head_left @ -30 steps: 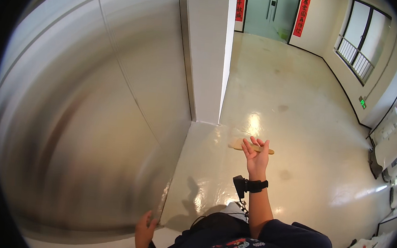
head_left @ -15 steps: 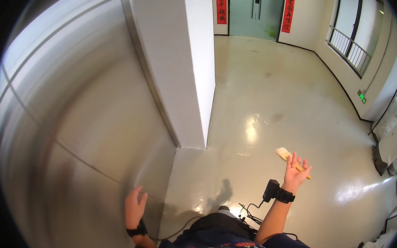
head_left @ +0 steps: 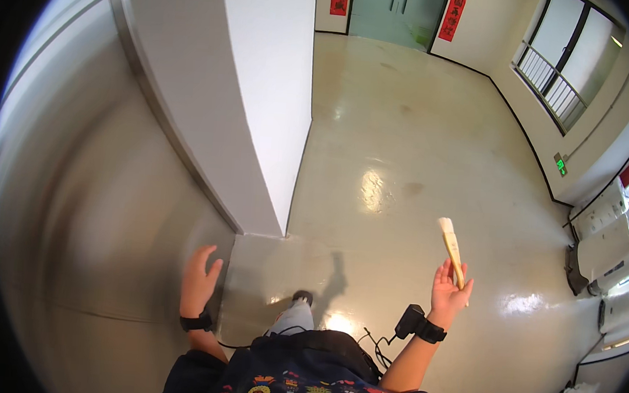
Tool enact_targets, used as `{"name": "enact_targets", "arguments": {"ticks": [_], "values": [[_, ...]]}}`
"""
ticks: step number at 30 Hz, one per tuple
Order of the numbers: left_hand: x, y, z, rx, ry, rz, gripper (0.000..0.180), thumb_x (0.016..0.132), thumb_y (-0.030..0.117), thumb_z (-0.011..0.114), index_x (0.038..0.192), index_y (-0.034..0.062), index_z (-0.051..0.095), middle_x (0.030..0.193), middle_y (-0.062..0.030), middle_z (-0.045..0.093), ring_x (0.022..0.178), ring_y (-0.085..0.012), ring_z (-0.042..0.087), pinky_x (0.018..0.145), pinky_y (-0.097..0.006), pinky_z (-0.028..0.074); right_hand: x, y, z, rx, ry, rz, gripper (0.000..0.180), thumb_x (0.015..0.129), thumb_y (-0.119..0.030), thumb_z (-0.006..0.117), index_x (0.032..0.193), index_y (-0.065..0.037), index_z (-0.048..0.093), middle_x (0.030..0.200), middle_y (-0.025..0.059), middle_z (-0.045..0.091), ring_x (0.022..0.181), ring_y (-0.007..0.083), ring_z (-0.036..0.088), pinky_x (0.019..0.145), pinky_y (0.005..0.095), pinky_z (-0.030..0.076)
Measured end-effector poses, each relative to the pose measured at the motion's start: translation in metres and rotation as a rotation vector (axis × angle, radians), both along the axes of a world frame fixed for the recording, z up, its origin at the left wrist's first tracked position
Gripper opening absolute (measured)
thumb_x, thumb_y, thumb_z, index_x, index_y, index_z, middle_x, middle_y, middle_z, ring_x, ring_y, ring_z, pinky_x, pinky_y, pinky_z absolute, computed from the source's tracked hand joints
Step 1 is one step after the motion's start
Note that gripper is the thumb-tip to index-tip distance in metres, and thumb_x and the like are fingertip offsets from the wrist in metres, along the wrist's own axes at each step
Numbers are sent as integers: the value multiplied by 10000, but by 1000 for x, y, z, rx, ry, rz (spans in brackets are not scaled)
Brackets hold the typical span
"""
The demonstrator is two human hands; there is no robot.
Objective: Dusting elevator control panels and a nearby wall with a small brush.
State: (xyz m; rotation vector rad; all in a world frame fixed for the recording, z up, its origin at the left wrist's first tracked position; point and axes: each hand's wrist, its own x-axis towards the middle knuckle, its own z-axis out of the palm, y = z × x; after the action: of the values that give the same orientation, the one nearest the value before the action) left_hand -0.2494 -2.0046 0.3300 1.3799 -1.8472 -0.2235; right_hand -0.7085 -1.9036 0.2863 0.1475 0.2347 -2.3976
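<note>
My right hand (head_left: 449,290) is raised in front of me over the glossy floor and holds a paintbrush (head_left: 451,248) with a pale wooden handle, bristles pointing up and away. My left hand (head_left: 198,282) is spread flat against the brushed metal wall panel (head_left: 85,201) at my left, fingers apart. Each wrist wears a black band; a small black device (head_left: 409,321) hangs at the right wrist with a cable running to my chest.
A white pillar (head_left: 263,96) juts out beside the metal panel. The shiny beige floor (head_left: 408,130) runs toward a green door (head_left: 395,11) flanked by red banners. Windows with a railing (head_left: 560,75) stand at the right, with white boxes (head_left: 606,242) along the right wall.
My view has swung right along the wall. My left hand has risen onto the metal panel. My right hand moved right, and the brush now points upward.
</note>
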Motion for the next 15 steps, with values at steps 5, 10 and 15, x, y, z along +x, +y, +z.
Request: {"name": "enact_targets", "arguments": {"ticks": [5,10,15], "values": [[-2,-65,-49,-21,-15,73,310,838,159,558,1116,30,510,1180,-160,498,1089,-328,468,911,-371,380,-53,-8,-57,142,135,-280,324,895,-236,444,1190,-116,504,1070,91,525,1040,253,544,855,372,452],[-43,-108,-97,-181,93,79,383,830,147,563,1179,37,451,1247,-169,437,1155,-333,406,953,-386,341,-78,-23,-85,109,181,-294,320,891,-228,450,1180,-105,514,1052,89,535,1009,246,557,836,359,457],[-89,-80,-139,-459,295,255,717,797,106,591,1376,27,175,1424,-180,197,1311,-336,200,1053,-412,206,-90,-24,-107,6,426,-111,346,898,-223,440,1204,-65,477,1101,149,536,1010,256,555,826,355,466]]}}
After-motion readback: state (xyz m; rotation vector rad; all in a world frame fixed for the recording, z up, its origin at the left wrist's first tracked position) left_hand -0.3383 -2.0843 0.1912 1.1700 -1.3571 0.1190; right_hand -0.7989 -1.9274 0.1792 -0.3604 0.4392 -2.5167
